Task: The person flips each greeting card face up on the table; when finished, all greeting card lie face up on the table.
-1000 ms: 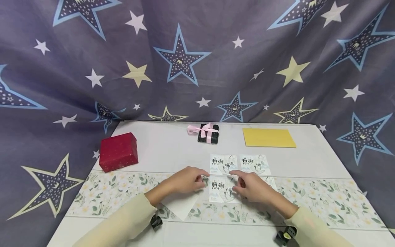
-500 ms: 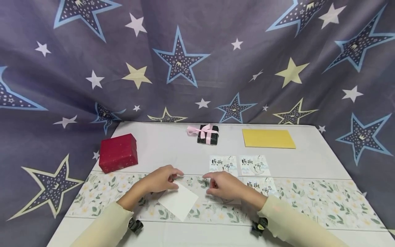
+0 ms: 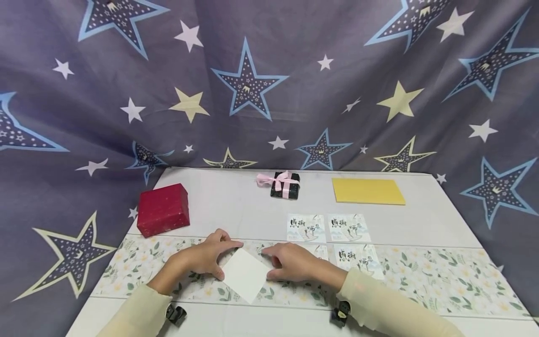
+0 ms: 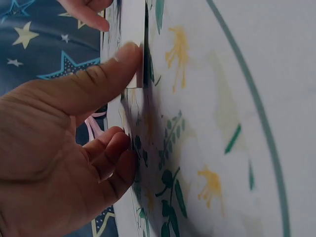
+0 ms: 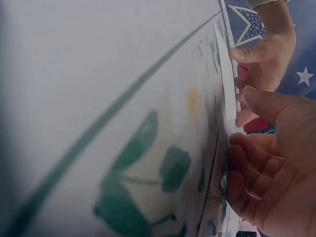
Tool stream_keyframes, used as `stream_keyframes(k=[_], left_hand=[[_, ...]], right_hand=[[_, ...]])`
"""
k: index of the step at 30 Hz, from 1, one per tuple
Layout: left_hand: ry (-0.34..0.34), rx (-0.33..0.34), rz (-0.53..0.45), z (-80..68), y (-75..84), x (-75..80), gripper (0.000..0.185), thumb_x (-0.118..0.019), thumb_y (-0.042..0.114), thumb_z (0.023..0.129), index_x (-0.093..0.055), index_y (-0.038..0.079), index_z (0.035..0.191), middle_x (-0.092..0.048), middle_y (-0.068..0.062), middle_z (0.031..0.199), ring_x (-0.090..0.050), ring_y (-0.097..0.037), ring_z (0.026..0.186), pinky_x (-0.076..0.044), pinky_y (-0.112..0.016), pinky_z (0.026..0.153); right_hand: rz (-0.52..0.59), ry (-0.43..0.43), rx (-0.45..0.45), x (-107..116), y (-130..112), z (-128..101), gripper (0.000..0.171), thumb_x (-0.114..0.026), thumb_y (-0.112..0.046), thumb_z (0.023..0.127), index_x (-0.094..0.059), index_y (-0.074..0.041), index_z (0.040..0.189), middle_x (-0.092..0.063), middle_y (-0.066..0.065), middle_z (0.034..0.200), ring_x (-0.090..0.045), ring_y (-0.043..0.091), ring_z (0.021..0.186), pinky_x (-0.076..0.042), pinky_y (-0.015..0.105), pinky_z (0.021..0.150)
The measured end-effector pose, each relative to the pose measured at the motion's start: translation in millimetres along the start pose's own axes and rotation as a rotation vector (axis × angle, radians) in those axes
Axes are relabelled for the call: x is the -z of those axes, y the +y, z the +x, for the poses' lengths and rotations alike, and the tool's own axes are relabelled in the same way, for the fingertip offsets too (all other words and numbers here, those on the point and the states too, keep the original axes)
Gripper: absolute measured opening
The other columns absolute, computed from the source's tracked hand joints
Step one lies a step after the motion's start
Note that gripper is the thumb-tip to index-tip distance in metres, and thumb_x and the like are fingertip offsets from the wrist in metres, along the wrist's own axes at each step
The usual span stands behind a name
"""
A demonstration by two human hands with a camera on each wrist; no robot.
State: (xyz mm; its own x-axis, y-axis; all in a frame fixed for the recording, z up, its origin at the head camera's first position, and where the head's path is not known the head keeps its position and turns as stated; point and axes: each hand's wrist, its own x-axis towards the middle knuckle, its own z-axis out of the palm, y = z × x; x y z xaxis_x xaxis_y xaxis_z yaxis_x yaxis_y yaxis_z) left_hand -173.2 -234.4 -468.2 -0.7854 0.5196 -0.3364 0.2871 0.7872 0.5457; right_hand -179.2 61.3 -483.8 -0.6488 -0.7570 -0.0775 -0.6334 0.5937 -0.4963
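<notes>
White card [image 3: 244, 274] between both hands' fingers [image 3: 229, 244]

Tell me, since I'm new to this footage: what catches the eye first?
Both hands, left hand and right hand, touch a white card lying on the floral strip at the table's near edge. A red box sits to the left, and a starry backdrop fills the rear.

head: bright, even, soft shadows under hands on counter [image 3: 236, 196]; backdrop bows at edges | left wrist: dim, thumb sharp, counter blurred | right wrist: dim, near counter strongly out of focus
</notes>
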Motion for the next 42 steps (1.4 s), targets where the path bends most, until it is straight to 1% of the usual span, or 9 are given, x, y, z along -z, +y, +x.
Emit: stream_keyframes(k=[10, 20, 23, 28, 31, 34, 37, 39, 42], left_hand=[[0.032, 0.005, 0.023, -1.3, 3.3, -3.1, 0.083, -0.092, 0.013, 0.071, -0.056, 0.021, 0.145, -0.040, -0.004, 0.125, -0.037, -0.023, 0.116, -0.045, -0.050, 0.097], [0.062, 0.048, 0.026, 1.1, 6.4, -4.6, 0.083, -0.094, 0.014, 0.067, -0.058, 0.025, 0.141, -0.042, -0.002, 0.123, -0.039, -0.020, 0.115, -0.046, -0.052, 0.100], [0.061, 0.029, 0.028, 1.1, 4.4, -4.2, 0.083, -0.093, 0.015, 0.068, -0.057, 0.025, 0.141, -0.044, -0.003, 0.126, -0.041, -0.021, 0.117, -0.046, -0.053, 0.100], [0.066, -0.049, 0.010, 2.3, 1.5, -2.5, 0.078, -0.092, 0.015, 0.071, -0.055, 0.020, 0.140, -0.052, -0.003, 0.128, -0.049, -0.022, 0.120, -0.046, -0.053, 0.102], [0.075, -0.093, -0.030, 4.8, -0.4, -1.3, 0.071, -0.089, 0.012, 0.074, -0.055, 0.016, 0.136, -0.059, 0.000, 0.118, -0.054, -0.018, 0.110, -0.048, -0.043, 0.099], [0.088, -0.135, -0.077, 6.7, -3.1, 0.4, 0.062, -0.085, 0.006, 0.078, -0.055, 0.016, 0.132, -0.061, 0.003, 0.101, -0.055, -0.010, 0.090, -0.049, -0.029, 0.084], [0.124, -0.167, -0.115, 6.6, -4.8, 4.4, 0.055, -0.080, 0.003, 0.083, -0.053, 0.017, 0.129, -0.060, 0.004, 0.089, -0.052, -0.005, 0.074, -0.047, -0.022, 0.071], [0.173, -0.173, -0.127, 5.9, -4.9, 8.3, 0.051, -0.079, 0.005, 0.085, -0.053, 0.017, 0.128, -0.060, 0.005, 0.086, -0.051, -0.003, 0.070, -0.047, -0.022, 0.068], [0.278, -0.185, -0.136, 5.4, -4.1, 14.0, 0.045, -0.079, 0.008, 0.087, -0.054, 0.014, 0.125, -0.060, 0.006, 0.084, -0.052, -0.003, 0.070, -0.048, -0.022, 0.067]], right_hand=[[-0.070, -0.044, 0.001, -5.0, -4.2, 0.4, 0.060, -0.081, -0.042, 0.085, -0.064, -0.021, 0.139, -0.049, -0.012, 0.080, -0.043, 0.003, 0.072, -0.037, 0.021, 0.062], [-0.103, -0.022, -0.006, -11.9, -2.8, 1.0, 0.054, -0.081, -0.041, 0.085, -0.067, -0.025, 0.135, -0.046, -0.013, 0.080, -0.040, 0.002, 0.070, -0.034, 0.019, 0.057], [-0.092, -0.005, -0.009, -11.7, -4.8, 1.0, 0.050, -0.081, -0.037, 0.086, -0.069, -0.023, 0.132, -0.047, -0.013, 0.079, -0.041, 0.003, 0.070, -0.034, 0.019, 0.057], [-0.053, 0.023, -0.026, -10.5, -8.7, 2.1, 0.044, -0.082, -0.033, 0.085, -0.071, -0.019, 0.125, -0.052, -0.013, 0.079, -0.043, 0.001, 0.069, -0.037, 0.019, 0.059], [-0.024, 0.032, -0.041, -9.7, -9.8, 3.6, 0.036, -0.083, -0.032, 0.084, -0.071, -0.019, 0.116, -0.053, -0.014, 0.076, -0.044, 0.000, 0.067, -0.038, 0.018, 0.059], [0.001, 0.058, -0.040, -7.3, -9.8, 4.5, 0.024, -0.082, -0.030, 0.083, -0.070, -0.021, 0.102, -0.053, -0.014, 0.072, -0.044, 0.000, 0.064, -0.037, 0.019, 0.057], [0.042, 0.101, -0.044, -2.1, -8.9, 4.1, 0.017, -0.080, -0.028, 0.084, -0.068, -0.022, 0.094, -0.053, -0.015, 0.069, -0.045, 0.000, 0.062, -0.039, 0.019, 0.058], [0.098, 0.145, -0.050, 2.6, -7.3, 3.7, 0.012, -0.078, -0.025, 0.087, -0.068, -0.022, 0.092, -0.054, -0.016, 0.067, -0.046, -0.001, 0.060, -0.041, 0.019, 0.059], [0.208, 0.231, -0.048, 10.3, -3.3, 3.7, 0.006, -0.074, -0.022, 0.092, -0.068, -0.019, 0.093, -0.057, -0.016, 0.067, -0.049, -0.002, 0.057, -0.045, 0.019, 0.058]])
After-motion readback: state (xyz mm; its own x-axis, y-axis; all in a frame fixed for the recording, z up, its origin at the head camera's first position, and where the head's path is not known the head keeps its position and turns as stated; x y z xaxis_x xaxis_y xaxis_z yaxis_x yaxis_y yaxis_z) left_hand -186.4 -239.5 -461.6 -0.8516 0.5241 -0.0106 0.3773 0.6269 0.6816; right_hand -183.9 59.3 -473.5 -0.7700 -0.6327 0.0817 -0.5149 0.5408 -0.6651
